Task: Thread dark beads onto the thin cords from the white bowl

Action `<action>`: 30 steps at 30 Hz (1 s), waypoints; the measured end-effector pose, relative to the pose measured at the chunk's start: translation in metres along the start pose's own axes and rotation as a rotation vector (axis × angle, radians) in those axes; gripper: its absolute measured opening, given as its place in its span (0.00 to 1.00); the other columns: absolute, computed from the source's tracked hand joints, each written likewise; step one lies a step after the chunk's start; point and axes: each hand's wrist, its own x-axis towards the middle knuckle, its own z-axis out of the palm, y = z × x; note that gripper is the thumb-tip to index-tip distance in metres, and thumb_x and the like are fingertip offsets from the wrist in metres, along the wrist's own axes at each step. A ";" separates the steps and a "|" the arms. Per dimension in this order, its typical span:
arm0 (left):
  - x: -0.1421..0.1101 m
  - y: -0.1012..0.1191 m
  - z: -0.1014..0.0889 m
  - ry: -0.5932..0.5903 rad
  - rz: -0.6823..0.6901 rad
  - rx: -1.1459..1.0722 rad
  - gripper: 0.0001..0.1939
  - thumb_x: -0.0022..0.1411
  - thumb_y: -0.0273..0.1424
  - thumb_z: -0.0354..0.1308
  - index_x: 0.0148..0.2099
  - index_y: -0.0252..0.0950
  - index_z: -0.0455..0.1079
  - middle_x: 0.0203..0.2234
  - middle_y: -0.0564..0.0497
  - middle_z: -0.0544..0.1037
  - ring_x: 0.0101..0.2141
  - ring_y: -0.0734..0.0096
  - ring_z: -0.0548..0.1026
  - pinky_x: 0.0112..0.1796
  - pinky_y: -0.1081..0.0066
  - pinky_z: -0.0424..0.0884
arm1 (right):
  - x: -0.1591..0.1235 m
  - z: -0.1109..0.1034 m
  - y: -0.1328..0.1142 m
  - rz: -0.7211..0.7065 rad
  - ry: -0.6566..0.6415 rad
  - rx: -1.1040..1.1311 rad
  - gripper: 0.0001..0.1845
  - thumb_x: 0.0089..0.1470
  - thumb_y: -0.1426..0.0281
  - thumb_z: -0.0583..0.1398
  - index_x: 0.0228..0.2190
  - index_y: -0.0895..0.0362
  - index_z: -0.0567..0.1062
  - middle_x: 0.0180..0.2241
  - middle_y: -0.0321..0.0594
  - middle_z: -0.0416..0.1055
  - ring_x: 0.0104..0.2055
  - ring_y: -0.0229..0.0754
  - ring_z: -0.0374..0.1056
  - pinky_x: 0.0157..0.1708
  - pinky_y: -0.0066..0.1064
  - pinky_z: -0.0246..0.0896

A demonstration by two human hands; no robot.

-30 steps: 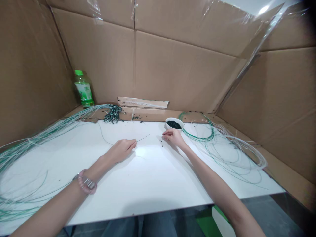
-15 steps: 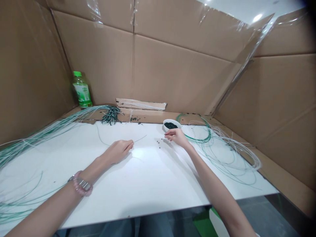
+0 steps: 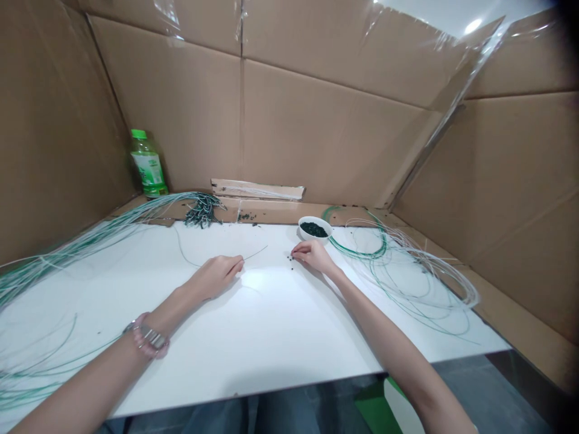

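My left hand is closed in a pinch on a thin greenish wire, whose free end juts out to the right above the white table. My right hand has thumb and fingertips pressed together just above the tabletop. Several tiny dark beads lie loose right under and beside those fingertips. Whether one is between them is too small to tell. Behind the right hand stands a white bowl holding many dark green beads.
A bundle of green and white wires with dark clustered ends lies at the left. Loose wire coils spread on the right. A green-capped bottle stands in the back left corner. Cardboard walls enclose the table.
My right hand has moved left and slightly down, away from the bowl to the loose beads. My left hand stays in place with the wire.
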 end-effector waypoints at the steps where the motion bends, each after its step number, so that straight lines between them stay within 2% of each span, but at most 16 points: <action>1: 0.000 0.001 0.000 0.000 -0.002 0.001 0.20 0.67 0.40 0.33 0.32 0.38 0.61 0.27 0.49 0.74 0.30 0.64 0.71 0.36 0.68 0.60 | 0.000 0.000 0.000 0.001 -0.002 0.002 0.13 0.60 0.64 0.59 0.41 0.61 0.72 0.38 0.39 0.72 0.35 0.37 0.70 0.34 0.32 0.70; 11: 0.000 0.001 0.000 0.004 0.010 0.017 0.20 0.67 0.39 0.33 0.32 0.38 0.61 0.26 0.49 0.74 0.29 0.65 0.71 0.35 0.69 0.60 | 0.002 0.002 0.004 -0.019 0.082 0.038 0.13 0.60 0.64 0.59 0.41 0.61 0.72 0.38 0.39 0.72 0.35 0.37 0.70 0.34 0.32 0.70; 18: 0.000 0.001 0.000 0.006 0.009 0.031 0.20 0.68 0.39 0.34 0.32 0.38 0.62 0.27 0.49 0.74 0.29 0.64 0.71 0.35 0.69 0.61 | 0.005 0.010 0.006 -0.049 0.188 0.024 0.14 0.60 0.64 0.59 0.43 0.61 0.72 0.42 0.41 0.72 0.40 0.40 0.71 0.40 0.37 0.70; 25: 0.001 0.000 0.000 0.008 0.019 0.036 0.20 0.68 0.39 0.34 0.32 0.38 0.63 0.26 0.49 0.75 0.29 0.65 0.72 0.35 0.69 0.62 | 0.005 0.012 0.004 -0.052 0.181 -0.036 0.14 0.60 0.64 0.59 0.43 0.61 0.72 0.41 0.41 0.72 0.40 0.40 0.71 0.39 0.37 0.70; 30: 0.001 -0.001 0.001 0.009 0.023 0.033 0.21 0.68 0.39 0.34 0.32 0.38 0.63 0.26 0.48 0.75 0.29 0.65 0.72 0.35 0.69 0.62 | 0.001 -0.005 -0.003 -0.034 0.135 -0.159 0.14 0.60 0.64 0.58 0.43 0.60 0.72 0.42 0.42 0.72 0.40 0.40 0.71 0.40 0.37 0.70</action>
